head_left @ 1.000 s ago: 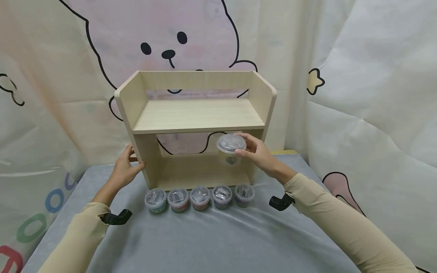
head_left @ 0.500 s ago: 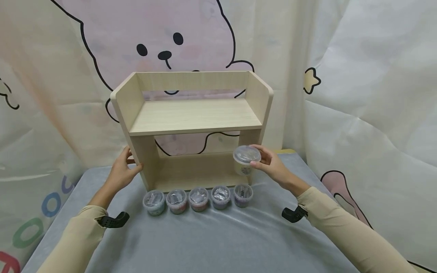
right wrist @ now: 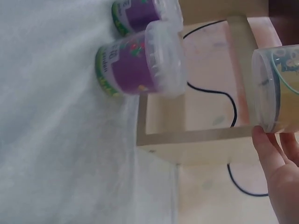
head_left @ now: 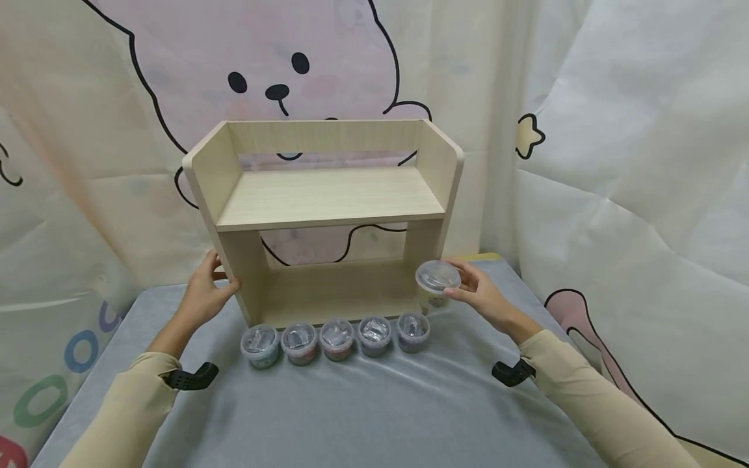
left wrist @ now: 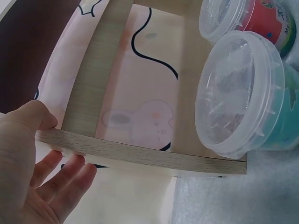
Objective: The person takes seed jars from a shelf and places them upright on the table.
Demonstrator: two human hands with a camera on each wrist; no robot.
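A two-tier pale wooden shelf stands on the cloth-covered table. My left hand grips the edge of its left side panel, thumb on one face and fingers on the other, as the left wrist view shows. My right hand holds a clear-lidded plastic tub with yellowish contents by its side. The tub is in the air before the shelf's lower right corner. Several lidded tubs stand in a row along the shelf's front, from a teal tub at the left to a purple tub at the right.
Grey-blue cloth covers the table in front of the tubs. Behind the shelf hangs a printed curtain with a large pink bear. Each wrist wears a black band.
My right hand has carried the yellowish tub right and downward, from in front of the lower compartment to its right corner. The left hand keeps its grip on the shelf; the view shifts slightly.
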